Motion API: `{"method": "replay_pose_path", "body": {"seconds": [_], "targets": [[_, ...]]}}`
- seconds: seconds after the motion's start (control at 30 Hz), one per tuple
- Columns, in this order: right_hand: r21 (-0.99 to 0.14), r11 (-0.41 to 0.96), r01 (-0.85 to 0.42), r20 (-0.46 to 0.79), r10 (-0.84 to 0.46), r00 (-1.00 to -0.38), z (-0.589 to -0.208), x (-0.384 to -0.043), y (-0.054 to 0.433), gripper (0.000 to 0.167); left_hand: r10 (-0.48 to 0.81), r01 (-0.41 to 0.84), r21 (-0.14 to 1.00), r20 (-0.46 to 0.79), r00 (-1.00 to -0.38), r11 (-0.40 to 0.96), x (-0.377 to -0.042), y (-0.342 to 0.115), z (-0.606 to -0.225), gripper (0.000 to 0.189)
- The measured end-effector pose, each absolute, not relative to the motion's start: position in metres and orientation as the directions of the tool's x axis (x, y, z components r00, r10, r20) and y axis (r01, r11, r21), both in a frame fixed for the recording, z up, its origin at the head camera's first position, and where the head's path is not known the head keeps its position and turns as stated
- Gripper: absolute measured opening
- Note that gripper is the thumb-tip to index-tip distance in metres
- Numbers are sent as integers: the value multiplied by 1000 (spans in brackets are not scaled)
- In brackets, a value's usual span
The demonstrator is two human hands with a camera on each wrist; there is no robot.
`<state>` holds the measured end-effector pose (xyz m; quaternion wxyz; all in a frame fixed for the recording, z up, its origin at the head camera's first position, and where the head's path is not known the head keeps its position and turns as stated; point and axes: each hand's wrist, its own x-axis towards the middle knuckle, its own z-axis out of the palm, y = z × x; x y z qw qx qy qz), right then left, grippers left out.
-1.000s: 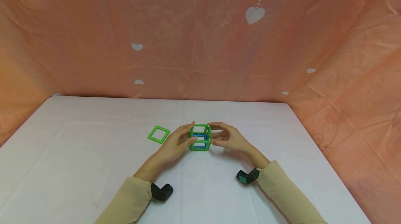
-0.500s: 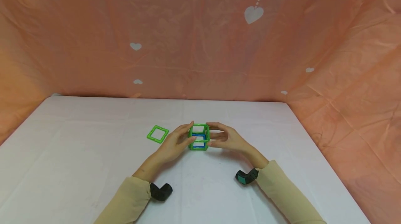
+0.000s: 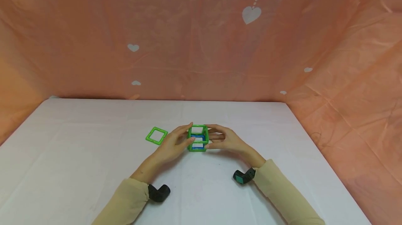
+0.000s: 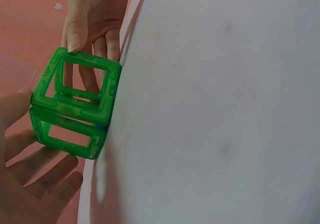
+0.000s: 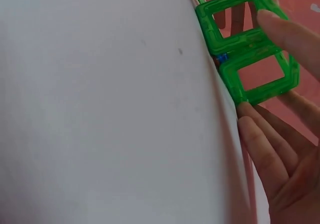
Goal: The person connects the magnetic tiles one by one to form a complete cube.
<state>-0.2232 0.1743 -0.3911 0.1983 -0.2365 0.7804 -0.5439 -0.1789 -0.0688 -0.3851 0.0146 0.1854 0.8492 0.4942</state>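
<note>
An open cube of magnetic tiles (image 3: pixel 198 142), with green square frames for sides and a blue tile (image 3: pixel 198 135) at its base, stands on the table between both hands. My left hand (image 3: pixel 171 146) grips its left side, thumb at the front edge and index finger reaching to the back. On the opposite side, my right hand (image 3: pixel 227 139) holds the cube between thumb and fingers. The right wrist view shows the right thumb on a green frame (image 5: pixel 250 44) and fingers under another side. Left of the left hand, a loose green square tile (image 3: pixel 153 142) lies flat, close by its knuckles.
A white cloth covers the table (image 3: pixel 94 169). Behind it hangs an orange-pink curtain (image 3: pixel 194 43) with white hearts, which also runs along both sides. Black wrist cameras (image 3: pixel 159 193) stick out from the beige sleeves, low over the cloth.
The right hand has eased leftward against the cube, and the right side tile, slightly askew before, now stands closer in line. The left hand keeps its grip; the whole view has shifted slightly.
</note>
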Motion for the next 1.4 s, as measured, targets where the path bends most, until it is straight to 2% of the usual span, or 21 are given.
{"method": "replay_pose_path", "body": {"seconds": [0.2,0.37,0.47,0.7,1.2,1.4], "targets": [[-936,330,-125,-97,-580,-809,-390,-227,172,73,359,344,821,183,-915,456,-181,-75,-380,62],[-931,347,-112,-121,-583,-804,-389,-226,172,75,348,321,798,149,-925,510,-182,-84,-378,62],[-929,351,-117,-121,-587,-801,-390,-225,173,75,322,303,776,136,-937,553,-182,-93,-378,58],[-930,346,-121,-118,-595,-795,-392,-225,176,75,308,354,687,195,-931,634,-183,-120,-377,56],[-940,319,-118,-105,-601,-792,-392,-225,175,75,323,356,596,166,-932,720,-189,-153,-377,64],[-935,333,-120,-111,-597,-794,-392,-226,176,76,361,380,576,155,-920,723,-190,-160,-377,59]]}}
